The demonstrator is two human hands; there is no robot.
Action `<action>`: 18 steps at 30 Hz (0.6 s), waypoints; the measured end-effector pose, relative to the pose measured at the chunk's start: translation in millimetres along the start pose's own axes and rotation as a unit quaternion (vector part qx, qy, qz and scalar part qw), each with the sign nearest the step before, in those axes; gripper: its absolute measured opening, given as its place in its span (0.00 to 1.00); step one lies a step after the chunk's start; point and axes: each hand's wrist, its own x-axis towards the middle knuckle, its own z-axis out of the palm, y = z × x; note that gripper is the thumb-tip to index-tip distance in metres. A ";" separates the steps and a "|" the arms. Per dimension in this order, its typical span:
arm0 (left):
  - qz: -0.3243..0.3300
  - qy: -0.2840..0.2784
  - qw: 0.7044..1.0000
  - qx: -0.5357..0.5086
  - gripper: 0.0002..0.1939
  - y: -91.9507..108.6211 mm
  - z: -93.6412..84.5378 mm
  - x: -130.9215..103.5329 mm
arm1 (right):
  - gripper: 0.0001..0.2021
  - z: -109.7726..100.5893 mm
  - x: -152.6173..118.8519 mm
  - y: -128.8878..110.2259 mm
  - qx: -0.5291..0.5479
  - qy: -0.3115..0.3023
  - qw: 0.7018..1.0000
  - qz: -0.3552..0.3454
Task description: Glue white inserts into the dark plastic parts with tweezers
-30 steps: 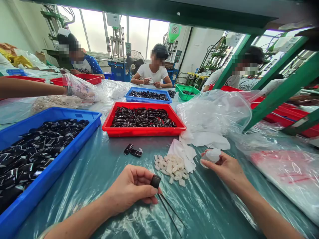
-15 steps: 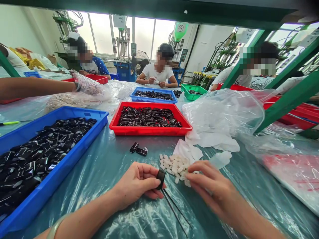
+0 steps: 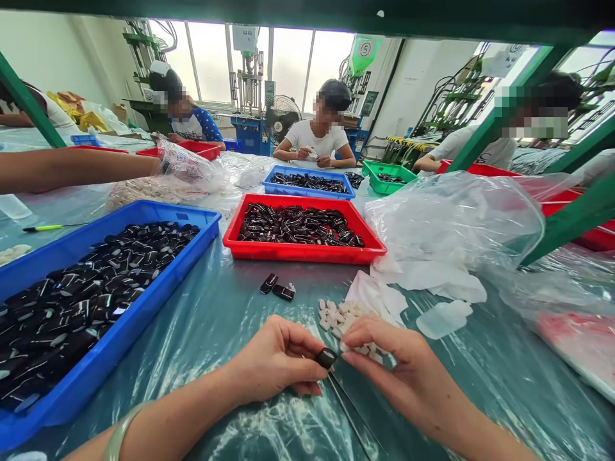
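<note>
My left hand [image 3: 288, 362] pinches a small glossy black plastic piece [image 3: 326, 358] between thumb and fingers, its oval face turned up. A pair of metal tweezers [image 3: 350, 413] stretches from beneath that hand toward the lower right; whether the hand grips it I cannot tell. Close by, my right hand [image 3: 391, 365] is closed at the fingertips on a small white piece [image 3: 343, 347], mostly covered by the fingers. Behind the right hand lies a pile of white pieces [image 3: 334, 315]. Two black pieces [image 3: 283, 292] rest on the plastic-covered table [image 3: 211, 333].
Black pieces fill a blue tray [image 3: 185, 272] at left and a red tray [image 3: 307, 252] ahead. Clear bags [image 3: 446, 218] and a small translucent bottle [image 3: 444, 319] lie right. A green frame post [image 3: 500, 109] slants at right. Several people sit around; another person's arm [image 3: 81, 169] reaches in from left.
My right hand has come from the white pile toward my left hand, bringing a white piece. My left hand has tilted the black piece. The view has shifted slightly.
</note>
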 end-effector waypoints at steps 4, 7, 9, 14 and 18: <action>-0.001 -0.005 1.000 0.021 0.11 -3.0 -1.4 1.5 | 0.02 8.1 2.2 -8.1 0.176 0.045 0.982 0.044; -0.005 -0.011 1.000 0.027 0.10 -3.4 -0.8 1.2 | 0.04 17.6 2.2 -9.9 0.207 0.067 0.976 0.009; -0.010 -0.020 0.999 0.037 0.10 -3.3 -0.4 1.1 | 0.06 22.5 1.7 -10.1 0.201 0.079 0.976 -0.014; -0.014 -0.032 0.999 0.041 0.11 -5.1 -1.5 3.3 | 0.09 30.5 -0.3 -9.6 0.164 0.108 0.979 -0.061; -0.007 -0.032 0.999 0.038 0.10 -7.9 -3.0 4.5 | 0.10 34.0 -1.6 -9.3 0.142 0.123 0.978 -0.086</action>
